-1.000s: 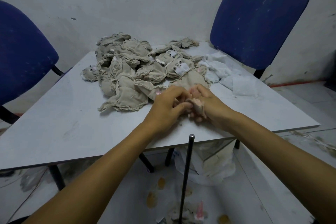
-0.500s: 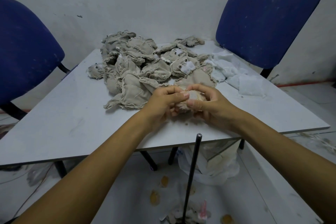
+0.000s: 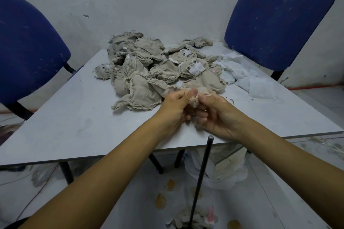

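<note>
In the head view, the left hand (image 3: 175, 104) and right hand (image 3: 217, 115) meet above the near part of the worktop (image 3: 83, 117), fingers curled, both pinching a frayed scrap of cloth (image 3: 193, 100) between them. Just behind the hands lies a pile of beige cloth toys (image 3: 149, 72), its nearest edge touching the knuckles. White fabric pieces (image 3: 247, 80) lie to the right of the pile. A blue chair (image 3: 28, 48) stands at the left and another chair (image 3: 279, 18) at the far right corner. A metal rod (image 3: 201, 178) rises in front of the worktop edge, with a plastic bag (image 3: 223, 169) on the floor below.
</note>
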The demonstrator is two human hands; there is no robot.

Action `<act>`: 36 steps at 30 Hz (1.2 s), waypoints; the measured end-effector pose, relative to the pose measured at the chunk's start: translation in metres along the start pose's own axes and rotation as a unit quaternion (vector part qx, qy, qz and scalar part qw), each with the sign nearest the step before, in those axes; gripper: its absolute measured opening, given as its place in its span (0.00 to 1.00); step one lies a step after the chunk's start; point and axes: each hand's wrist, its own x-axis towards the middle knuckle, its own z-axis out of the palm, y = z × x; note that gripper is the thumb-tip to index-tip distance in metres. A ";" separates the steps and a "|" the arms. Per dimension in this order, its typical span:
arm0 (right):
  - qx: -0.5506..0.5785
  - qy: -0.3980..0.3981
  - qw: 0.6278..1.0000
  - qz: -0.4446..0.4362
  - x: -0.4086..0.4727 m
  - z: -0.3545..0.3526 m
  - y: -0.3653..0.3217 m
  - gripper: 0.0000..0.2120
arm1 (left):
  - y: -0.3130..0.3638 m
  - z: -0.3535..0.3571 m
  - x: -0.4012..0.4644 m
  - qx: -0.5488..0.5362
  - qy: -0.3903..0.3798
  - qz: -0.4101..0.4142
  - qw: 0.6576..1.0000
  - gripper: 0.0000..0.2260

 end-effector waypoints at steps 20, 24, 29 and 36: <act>-0.291 0.160 0.933 -0.137 0.005 0.009 0.000 0.10 | -0.008 -0.013 -0.004 0.383 0.210 0.331 0.836 0.10; -0.382 0.275 0.858 -0.207 0.008 0.005 0.007 0.11 | -0.010 -0.010 -0.007 0.433 0.151 0.410 0.789 0.11; -0.482 0.248 0.804 -0.245 0.009 0.004 0.006 0.15 | -0.007 -0.003 -0.008 0.216 0.109 0.219 0.945 0.11; -0.444 0.065 0.873 -0.189 0.004 -0.001 -0.010 0.14 | 0.000 -0.022 -0.001 0.072 0.094 0.104 0.987 0.03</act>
